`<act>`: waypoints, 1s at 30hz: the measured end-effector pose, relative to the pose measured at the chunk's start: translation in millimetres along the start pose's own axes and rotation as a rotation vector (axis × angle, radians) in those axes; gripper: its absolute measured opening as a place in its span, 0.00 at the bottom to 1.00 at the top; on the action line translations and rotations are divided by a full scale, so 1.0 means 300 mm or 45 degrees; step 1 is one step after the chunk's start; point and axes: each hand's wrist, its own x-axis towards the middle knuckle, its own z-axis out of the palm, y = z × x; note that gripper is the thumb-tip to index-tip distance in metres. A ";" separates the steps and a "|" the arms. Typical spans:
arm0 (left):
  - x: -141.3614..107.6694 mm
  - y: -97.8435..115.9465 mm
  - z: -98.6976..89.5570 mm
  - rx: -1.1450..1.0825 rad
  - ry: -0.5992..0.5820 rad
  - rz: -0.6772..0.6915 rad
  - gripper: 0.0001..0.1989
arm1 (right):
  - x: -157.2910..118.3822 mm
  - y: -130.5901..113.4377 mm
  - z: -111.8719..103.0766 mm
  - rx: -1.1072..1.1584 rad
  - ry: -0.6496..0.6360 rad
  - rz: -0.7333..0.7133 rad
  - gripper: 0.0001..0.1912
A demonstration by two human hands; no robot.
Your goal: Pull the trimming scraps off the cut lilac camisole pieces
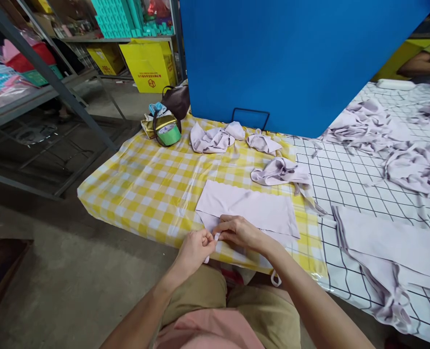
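Along the far edge of the desk [127, 194], covered in yellow check on its left part and white grid on its right, stands a large blue panel [273, 63]. Toward the right edge, lilac fabric heaps [367, 126] lie crumpled, with a lilac fabric stack [400, 242] nearer the person. At the near edge, on the yellow check, a flat lilac piece [247, 203] is spread out. Behind it sit loose bunched pieces [215, 138], and by the far left corner a dark bag [176, 101]. The person's right hand [238, 230] rests over the flat piece's near side; the left hand [196, 249] is just beside it, at the near edge. The fingers of both are closed, pinching a narrow pale strip [216, 236] between them. A green tape roll [169, 134] lies near the bag. Smallest, a thin loop [276, 278] hangs below the near edge.
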 end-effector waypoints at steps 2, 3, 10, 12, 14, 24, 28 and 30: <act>-0.001 0.000 -0.001 -0.002 0.006 0.007 0.08 | 0.000 0.000 0.000 0.005 0.005 0.006 0.10; -0.002 0.000 -0.002 -0.006 0.010 0.009 0.08 | 0.000 0.000 0.000 0.009 0.009 0.009 0.10; -0.003 0.004 -0.004 0.001 0.017 0.018 0.08 | 0.001 -0.004 -0.005 0.038 0.015 0.041 0.09; -0.004 0.005 -0.004 -0.004 0.013 0.023 0.08 | 0.001 -0.005 -0.005 0.038 0.015 0.042 0.09; -0.006 0.008 -0.003 -0.008 0.016 0.017 0.09 | 0.001 -0.007 -0.005 0.033 0.005 0.044 0.09; -0.043 0.008 -0.002 0.226 -0.086 -0.126 0.07 | -0.022 0.027 0.004 -0.170 0.425 0.300 0.12; -0.079 -0.013 0.025 0.533 -0.074 -0.080 0.09 | -0.005 0.032 0.032 -0.164 0.451 0.389 0.08; -0.096 -0.029 0.041 0.635 -0.107 -0.056 0.10 | 0.009 0.027 0.046 -0.189 0.458 0.434 0.05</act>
